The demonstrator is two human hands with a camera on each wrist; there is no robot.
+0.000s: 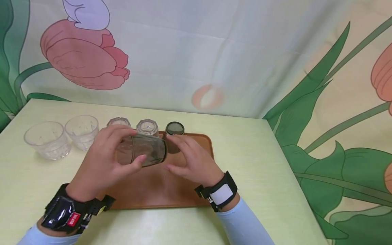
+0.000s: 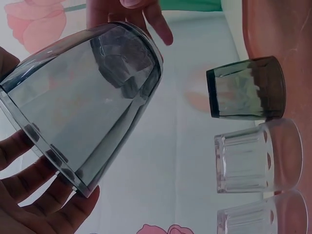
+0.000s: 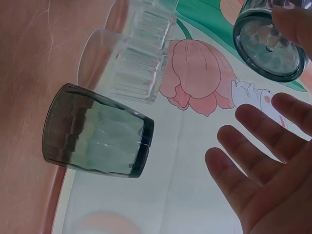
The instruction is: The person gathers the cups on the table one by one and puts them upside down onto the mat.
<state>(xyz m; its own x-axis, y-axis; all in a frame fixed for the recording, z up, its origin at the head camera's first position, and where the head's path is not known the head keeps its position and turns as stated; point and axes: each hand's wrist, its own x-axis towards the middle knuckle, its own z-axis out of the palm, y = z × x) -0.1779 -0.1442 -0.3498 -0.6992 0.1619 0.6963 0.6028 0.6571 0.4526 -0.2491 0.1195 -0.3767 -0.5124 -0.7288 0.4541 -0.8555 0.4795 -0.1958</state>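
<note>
My left hand grips a smoky grey drinking glass near its rim, thumb on the near side and fingers round the far side. The glass lies almost sideways above the brown tray, its base pointing right. Beside that base is my right hand, its fingers fairly straight and spread in the right wrist view. The right thumb overlaps the base there; whether it touches cannot be told. Another smoky glass stands upside down on the tray, behind the hands.
Two clear glasses, one beside the other, stand upside down along the tray's back edge. Left of the tray, two clear wide glasses stand upright on the pale table. A flower-printed cloth hangs behind.
</note>
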